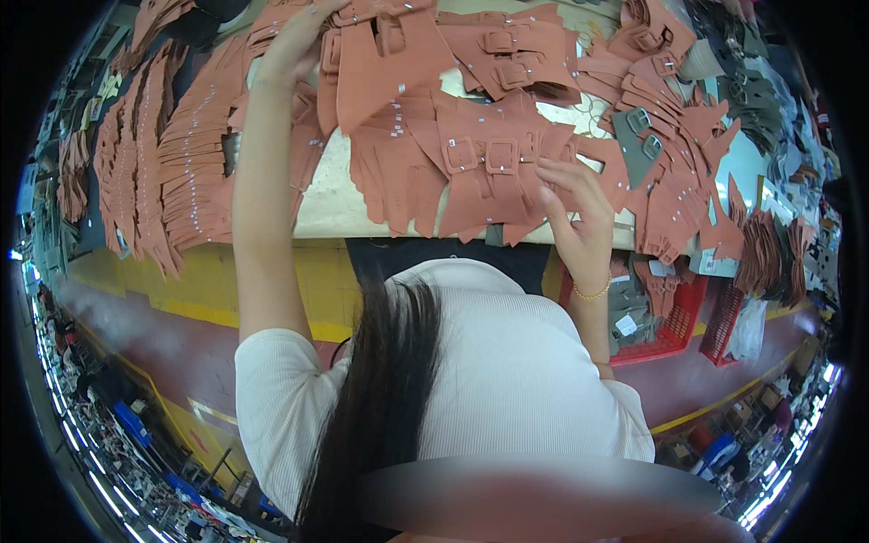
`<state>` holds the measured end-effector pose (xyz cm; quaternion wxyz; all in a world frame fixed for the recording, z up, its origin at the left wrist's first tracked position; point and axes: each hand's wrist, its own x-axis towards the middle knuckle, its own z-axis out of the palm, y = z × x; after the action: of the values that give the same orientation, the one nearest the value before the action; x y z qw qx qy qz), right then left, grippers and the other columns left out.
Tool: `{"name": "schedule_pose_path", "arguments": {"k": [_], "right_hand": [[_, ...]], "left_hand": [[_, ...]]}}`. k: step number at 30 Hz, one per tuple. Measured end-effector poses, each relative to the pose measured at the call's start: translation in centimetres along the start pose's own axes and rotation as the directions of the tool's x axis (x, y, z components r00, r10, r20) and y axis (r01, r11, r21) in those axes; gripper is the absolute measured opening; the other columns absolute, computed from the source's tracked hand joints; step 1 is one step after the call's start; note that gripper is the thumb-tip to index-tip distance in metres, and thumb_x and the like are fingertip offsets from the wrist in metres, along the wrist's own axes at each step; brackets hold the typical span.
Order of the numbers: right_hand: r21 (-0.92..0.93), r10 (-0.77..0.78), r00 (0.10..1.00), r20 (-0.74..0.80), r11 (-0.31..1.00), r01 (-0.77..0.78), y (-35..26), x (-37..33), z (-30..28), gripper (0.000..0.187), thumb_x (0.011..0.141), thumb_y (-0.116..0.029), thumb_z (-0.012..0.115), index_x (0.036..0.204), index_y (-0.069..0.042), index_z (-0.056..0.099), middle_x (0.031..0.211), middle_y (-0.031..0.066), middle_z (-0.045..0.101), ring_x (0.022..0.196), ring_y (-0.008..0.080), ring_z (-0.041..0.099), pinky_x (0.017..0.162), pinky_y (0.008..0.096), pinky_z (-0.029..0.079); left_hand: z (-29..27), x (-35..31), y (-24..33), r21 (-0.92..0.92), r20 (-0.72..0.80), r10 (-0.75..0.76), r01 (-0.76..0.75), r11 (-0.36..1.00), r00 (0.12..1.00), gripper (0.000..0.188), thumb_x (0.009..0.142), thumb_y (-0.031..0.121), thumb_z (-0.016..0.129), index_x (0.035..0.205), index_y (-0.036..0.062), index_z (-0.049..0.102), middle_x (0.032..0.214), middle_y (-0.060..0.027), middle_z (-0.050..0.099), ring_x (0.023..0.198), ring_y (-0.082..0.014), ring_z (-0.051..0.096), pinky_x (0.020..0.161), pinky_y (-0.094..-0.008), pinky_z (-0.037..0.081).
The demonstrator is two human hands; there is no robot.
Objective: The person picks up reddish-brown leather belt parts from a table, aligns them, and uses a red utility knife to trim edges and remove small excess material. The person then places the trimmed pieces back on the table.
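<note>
1. A person in a white ribbed short-sleeved top, with long dark hair, is seen from above at a pale counter [323, 201] strewn with reddish-orange, leather-like cut pieces.
2. The left hand [297, 43] reaches to the far side, its fingers at the left edge of a flared reddish-orange piece with covered buckles [391, 74]; whether they grip it cannot be told.
3. The right hand [579, 206] is loosely open, thumb apart from the fingers, fingertips at the right side of a reddish-orange piece with two square covered buckles [493, 185]. That piece lies near the counter's front edge, in front of the person. A thin gold-coloured bracelet [593, 292] circles the right wrist.
4. To the left, long overlapping rows of reddish-orange strips with small white marks [192, 163] fan across the counter.
5. To the right, a dark green piece with two buckles [635, 145] lies among more reddish-orange pieces.
6. Below the counter's right part stands a red plastic crate [681, 328] holding grey-green pieces.
</note>
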<state>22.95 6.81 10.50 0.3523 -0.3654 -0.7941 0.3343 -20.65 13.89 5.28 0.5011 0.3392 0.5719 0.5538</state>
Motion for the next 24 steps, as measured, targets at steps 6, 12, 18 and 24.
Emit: {"name": "schedule_pose_path", "arguments": {"k": [6, 12, 18, 24], "right_hand": [[-0.088, 0.073, 0.996, -0.059, 0.993, -0.078, 1.6, -1.1, -1.2, 0.017, 0.083, -0.008, 0.064, 0.099, -0.001, 0.066, 0.100, 0.0131, 0.065, 0.092, 0.0246, 0.063, 0.078, 0.0310, 0.049], [-0.060, 0.265, 0.962, -0.071, 0.961, -0.269, 4.6, -1.9, 0.1, 0.015, 0.081, -0.010, 0.066, 0.094, -0.002, 0.066, 0.093, 0.0110, 0.059, 0.085, 0.0253, 0.060, 0.074, 0.0325, 0.048], [-0.393, 0.081, 0.993, -0.091, 0.913, -0.110, 6.7, -1.8, 4.3, 0.027, 0.071, -0.025, 0.078, 0.086, -0.007, 0.066, 0.097, 0.0079, 0.051, 0.087, 0.0260, 0.047, 0.077, 0.0374, 0.040], [-0.562, 0.135, 0.984, -0.115, 0.808, -0.177, 6.6, -1.7, 6.7, 0.037, 0.063, -0.036, 0.081, 0.083, -0.011, 0.063, 0.104, 0.0068, 0.049, 0.095, 0.0294, 0.043, 0.079, 0.0444, 0.031]], "left_hand": [[-4.2, 5.6, -4.5, 0.767, -0.183, 0.257, -0.025, 0.641, 0.949, 0.052, 0.080, 0.044, 0.069, 0.103, -0.0026, 0.059, 0.075, -0.0009, 0.056, 0.069, -0.0098, 0.057, 0.061, -0.0271, 0.047], [3.4, -4.7, -2.3, 0.550, -0.276, 0.374, -0.173, 0.817, 0.885, 0.048, 0.082, 0.036, 0.069, 0.112, 0.0013, 0.056, 0.081, -0.0012, 0.060, 0.064, -0.0076, 0.055, 0.056, -0.0227, 0.043], [11.1, -15.6, -6.7, 0.286, 0.181, -0.378, 0.319, 0.903, 0.908, 0.037, 0.091, 0.024, 0.058, 0.120, 0.0018, 0.051, 0.094, -0.0060, 0.061, 0.077, -0.0127, 0.061, 0.068, -0.0250, 0.050], [14.0, -18.0, -12.4, -0.192, 0.205, -0.535, 0.569, 0.799, 0.820, 0.031, 0.094, 0.016, 0.051, 0.121, 0.0009, 0.046, 0.106, -0.0096, 0.057, 0.097, -0.0183, 0.057, 0.083, -0.0308, 0.049]]}}
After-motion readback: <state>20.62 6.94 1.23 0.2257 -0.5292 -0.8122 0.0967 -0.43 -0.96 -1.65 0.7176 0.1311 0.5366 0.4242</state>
